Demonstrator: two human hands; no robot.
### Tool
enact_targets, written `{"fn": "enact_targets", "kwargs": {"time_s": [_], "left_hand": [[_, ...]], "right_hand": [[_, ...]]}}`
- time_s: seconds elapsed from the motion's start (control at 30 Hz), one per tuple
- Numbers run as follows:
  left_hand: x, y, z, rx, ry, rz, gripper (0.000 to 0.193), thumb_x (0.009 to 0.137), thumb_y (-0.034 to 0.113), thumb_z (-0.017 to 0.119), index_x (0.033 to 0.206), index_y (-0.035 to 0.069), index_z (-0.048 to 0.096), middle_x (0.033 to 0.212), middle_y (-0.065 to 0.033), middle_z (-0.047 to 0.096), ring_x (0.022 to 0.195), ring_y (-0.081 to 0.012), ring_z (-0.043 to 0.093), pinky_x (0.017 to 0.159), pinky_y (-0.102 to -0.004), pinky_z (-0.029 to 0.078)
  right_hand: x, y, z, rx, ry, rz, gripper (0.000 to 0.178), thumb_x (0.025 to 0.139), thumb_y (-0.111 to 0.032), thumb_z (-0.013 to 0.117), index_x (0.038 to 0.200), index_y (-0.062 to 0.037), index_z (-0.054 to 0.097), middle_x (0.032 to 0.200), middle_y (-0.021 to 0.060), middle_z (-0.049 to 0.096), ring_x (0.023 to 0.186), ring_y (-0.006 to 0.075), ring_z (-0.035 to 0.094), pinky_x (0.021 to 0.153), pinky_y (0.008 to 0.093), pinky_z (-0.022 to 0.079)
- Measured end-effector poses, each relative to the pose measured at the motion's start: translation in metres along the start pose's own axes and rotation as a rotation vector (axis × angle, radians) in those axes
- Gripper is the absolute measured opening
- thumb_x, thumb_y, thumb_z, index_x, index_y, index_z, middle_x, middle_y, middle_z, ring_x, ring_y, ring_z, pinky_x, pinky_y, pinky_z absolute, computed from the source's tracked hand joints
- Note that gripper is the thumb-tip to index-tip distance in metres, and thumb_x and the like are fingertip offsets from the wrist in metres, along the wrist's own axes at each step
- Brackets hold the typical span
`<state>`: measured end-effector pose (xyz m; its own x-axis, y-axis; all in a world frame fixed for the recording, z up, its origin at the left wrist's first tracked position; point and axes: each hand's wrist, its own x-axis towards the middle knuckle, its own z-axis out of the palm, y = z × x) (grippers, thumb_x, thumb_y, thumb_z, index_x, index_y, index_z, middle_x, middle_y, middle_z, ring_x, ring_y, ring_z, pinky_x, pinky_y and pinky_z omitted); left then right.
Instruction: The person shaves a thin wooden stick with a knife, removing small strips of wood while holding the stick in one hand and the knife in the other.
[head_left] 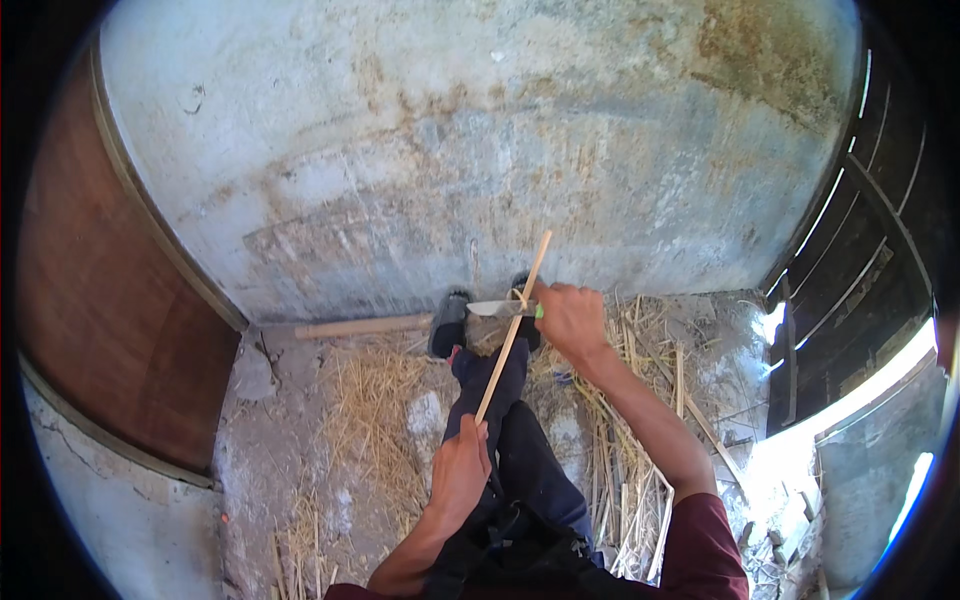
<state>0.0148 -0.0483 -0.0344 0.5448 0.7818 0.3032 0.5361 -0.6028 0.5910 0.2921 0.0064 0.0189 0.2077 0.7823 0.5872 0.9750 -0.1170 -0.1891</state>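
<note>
Has the near end of a stick (497, 375) in the left hand (460, 466), and a knife (490, 308) in the right hand (572, 317), across the stick. Faces a wall (450, 190), with a big board (120, 300) to the left, straw (370, 388) on both sides, and a pole (365, 326) left of the shoes (449, 326).

Daylight glare (790, 462) lower right, edges bowed

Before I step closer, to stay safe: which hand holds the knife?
The right hand, gripping the knife by its green handle; the left hand holds the near end of the stick.
</note>
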Motion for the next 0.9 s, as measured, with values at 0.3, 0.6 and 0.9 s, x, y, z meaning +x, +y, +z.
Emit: {"fn": "enact_targets", "kwargs": {"time_s": [0.3, 0.6, 0.9], "left_hand": [[-0.038, -0.005, -0.005, 0.023, -0.147, -0.016, 0.019, 0.112, 0.017, 0.056, 0.105, 0.0, 0.055, 0.073, -0.0264, 0.068, 0.069, -0.0499, 0.07, 0.06, -0.0606, 0.053], [-0.039, -0.145, 0.053, -0.15, -0.122, -0.212, 0.031, 0.114, 0.025, 0.05, 0.105, -0.002, 0.065, 0.087, -0.0238, 0.073, 0.089, -0.0447, 0.075, 0.078, -0.0525, 0.056], [-0.078, -0.169, 0.098, -0.219, -0.301, -0.206, 0.037, 0.114, 0.033, 0.053, 0.1, 0.002, 0.068, 0.082, -0.0217, 0.072, 0.082, -0.0437, 0.074, 0.074, -0.0527, 0.056]], "right_hand": [[0.066, 0.167, 0.05, -0.356, -0.029, 0.308, 0.017, 0.086, -0.018, 0.068, 0.096, -0.009, 0.079, 0.095, 0.0174, 0.079, 0.085, 0.0392, 0.078, 0.072, 0.0509, 0.061], [-0.256, 0.335, 0.227, -0.093, -0.906, 0.775, 0.048, 0.092, -0.035, 0.069, 0.127, -0.0031, 0.075, 0.134, 0.0252, 0.073, 0.125, 0.0439, 0.07, 0.105, 0.0544, 0.058], [-0.549, 0.188, 0.294, 0.605, -1.149, 1.253, 0.022, 0.097, -0.03, 0.077, 0.096, -0.0086, 0.083, 0.071, 0.0058, 0.07, 0.053, 0.0207, 0.06, 0.049, 0.0397, 0.049]]}}
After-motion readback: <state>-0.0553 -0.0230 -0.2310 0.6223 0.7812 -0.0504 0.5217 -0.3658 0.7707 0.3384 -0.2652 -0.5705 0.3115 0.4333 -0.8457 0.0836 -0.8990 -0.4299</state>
